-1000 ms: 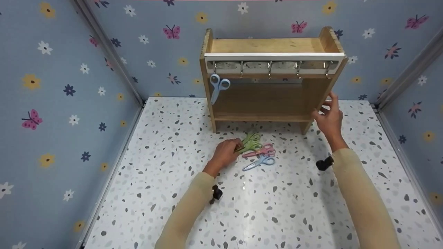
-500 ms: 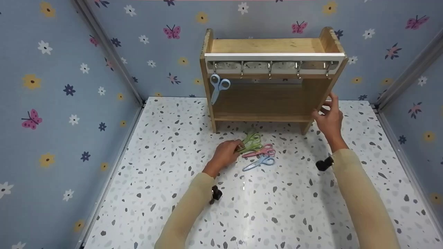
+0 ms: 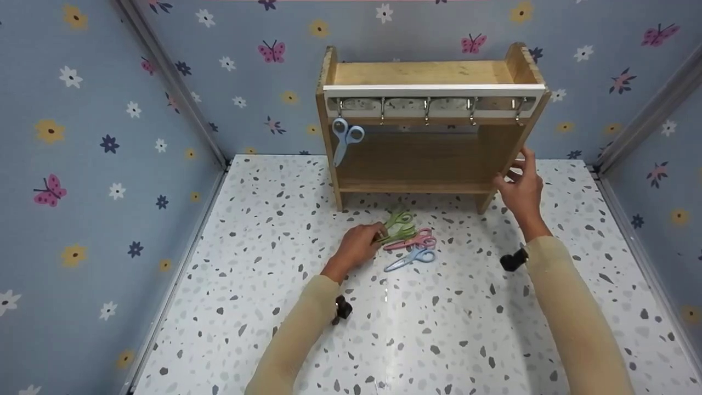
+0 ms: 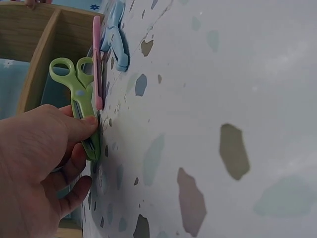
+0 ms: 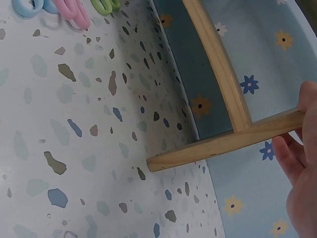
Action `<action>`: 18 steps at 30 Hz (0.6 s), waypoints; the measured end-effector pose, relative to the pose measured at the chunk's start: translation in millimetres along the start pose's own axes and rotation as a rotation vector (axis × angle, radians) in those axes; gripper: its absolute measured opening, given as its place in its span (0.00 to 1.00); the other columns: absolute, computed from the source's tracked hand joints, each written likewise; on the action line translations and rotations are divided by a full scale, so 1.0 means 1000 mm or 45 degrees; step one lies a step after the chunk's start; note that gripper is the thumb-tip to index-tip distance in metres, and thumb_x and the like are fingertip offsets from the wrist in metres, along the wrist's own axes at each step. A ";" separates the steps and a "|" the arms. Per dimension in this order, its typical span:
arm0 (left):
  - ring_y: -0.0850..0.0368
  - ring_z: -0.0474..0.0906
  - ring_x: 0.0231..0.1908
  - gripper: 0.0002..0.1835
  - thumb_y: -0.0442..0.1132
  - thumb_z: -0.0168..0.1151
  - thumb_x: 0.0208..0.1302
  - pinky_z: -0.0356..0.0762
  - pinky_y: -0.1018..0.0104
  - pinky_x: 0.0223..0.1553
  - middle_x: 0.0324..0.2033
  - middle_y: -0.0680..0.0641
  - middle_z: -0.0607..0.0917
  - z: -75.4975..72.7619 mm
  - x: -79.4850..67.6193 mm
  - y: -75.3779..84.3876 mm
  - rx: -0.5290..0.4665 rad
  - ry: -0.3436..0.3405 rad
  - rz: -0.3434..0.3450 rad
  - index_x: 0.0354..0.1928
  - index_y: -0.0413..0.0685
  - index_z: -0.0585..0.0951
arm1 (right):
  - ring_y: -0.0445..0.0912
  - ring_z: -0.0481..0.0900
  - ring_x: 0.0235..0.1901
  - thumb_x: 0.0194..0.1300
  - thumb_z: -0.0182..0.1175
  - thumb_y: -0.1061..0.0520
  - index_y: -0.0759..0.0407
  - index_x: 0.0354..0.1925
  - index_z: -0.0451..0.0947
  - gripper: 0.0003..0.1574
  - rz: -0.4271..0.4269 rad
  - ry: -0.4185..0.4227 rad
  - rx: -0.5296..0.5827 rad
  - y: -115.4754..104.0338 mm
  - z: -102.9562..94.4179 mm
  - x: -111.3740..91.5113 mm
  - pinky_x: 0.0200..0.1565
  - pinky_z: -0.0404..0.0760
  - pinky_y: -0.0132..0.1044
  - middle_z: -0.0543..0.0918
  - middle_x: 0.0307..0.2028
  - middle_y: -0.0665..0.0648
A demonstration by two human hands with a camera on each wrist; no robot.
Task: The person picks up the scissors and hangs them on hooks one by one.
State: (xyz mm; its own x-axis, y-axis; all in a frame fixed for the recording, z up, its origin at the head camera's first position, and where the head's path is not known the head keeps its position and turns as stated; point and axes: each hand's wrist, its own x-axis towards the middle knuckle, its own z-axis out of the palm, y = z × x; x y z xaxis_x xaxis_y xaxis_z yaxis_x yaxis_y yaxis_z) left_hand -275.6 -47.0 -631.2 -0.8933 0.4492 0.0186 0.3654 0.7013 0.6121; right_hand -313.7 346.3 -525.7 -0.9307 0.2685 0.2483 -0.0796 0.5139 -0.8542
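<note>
In the left wrist view, my left hand (image 4: 34, 158) pinches a pair of green scissors (image 4: 79, 96) by the blade end between thumb and fingers, with the two handle loops pointing away from the palm. Pink scissors (image 3: 421, 240) and blue scissors (image 3: 411, 259) lie beside them on the speckled table. Another blue pair of scissors (image 3: 343, 144) hangs by one loop from the leftmost hook of a wooden shelf (image 3: 417, 184). My right hand (image 3: 522, 192) grips the shelf's right side panel (image 5: 213, 146) low down, thumb in front and fingers behind.
A white rail (image 3: 406, 89) with several metal hooks (image 3: 427, 112) runs across the shelf front. The shelf stands near the back wall (image 3: 247, 71). Flower-patterned side walls (image 3: 93, 181) border the speckled table (image 3: 439, 329).
The green scissors have tilted slightly in my left hand, so the nearer loop looks flatter. Both arms stay almost where they were, and the right hand keeps its hold on the shelf.
</note>
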 end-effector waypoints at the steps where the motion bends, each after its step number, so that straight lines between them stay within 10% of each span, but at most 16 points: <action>1: 0.50 0.90 0.48 0.10 0.35 0.69 0.79 0.86 0.52 0.56 0.48 0.44 0.95 0.004 0.002 -0.005 -0.002 0.005 0.002 0.57 0.51 0.88 | 0.67 0.83 0.75 0.76 0.65 0.64 0.35 0.89 0.53 0.56 0.005 -0.002 0.001 0.000 0.000 0.000 0.71 0.83 0.64 0.82 0.73 0.69; 11: 0.46 0.89 0.51 0.10 0.35 0.66 0.82 0.86 0.46 0.59 0.51 0.42 0.94 -0.007 -0.004 0.010 -0.010 -0.019 -0.041 0.59 0.48 0.87 | 0.68 0.82 0.75 0.77 0.63 0.63 0.35 0.90 0.53 0.55 -0.018 -0.003 0.002 -0.002 -0.001 -0.002 0.71 0.83 0.66 0.81 0.73 0.70; 18: 0.50 0.90 0.46 0.10 0.34 0.67 0.78 0.86 0.52 0.50 0.47 0.46 0.95 0.012 0.007 -0.020 0.002 0.047 0.073 0.56 0.53 0.88 | 0.67 0.83 0.74 0.77 0.62 0.62 0.40 0.89 0.54 0.53 -0.058 -0.002 0.001 0.001 0.000 -0.002 0.70 0.84 0.67 0.82 0.70 0.70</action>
State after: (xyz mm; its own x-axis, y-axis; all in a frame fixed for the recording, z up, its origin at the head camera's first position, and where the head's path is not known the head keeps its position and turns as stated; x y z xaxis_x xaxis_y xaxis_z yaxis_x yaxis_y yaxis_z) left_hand -285.9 -51.3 -652.5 -0.8799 0.4679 0.0826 0.4166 0.6760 0.6078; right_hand -311.7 346.4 -527.3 -0.9268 0.2434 0.2861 -0.1221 0.5249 -0.8423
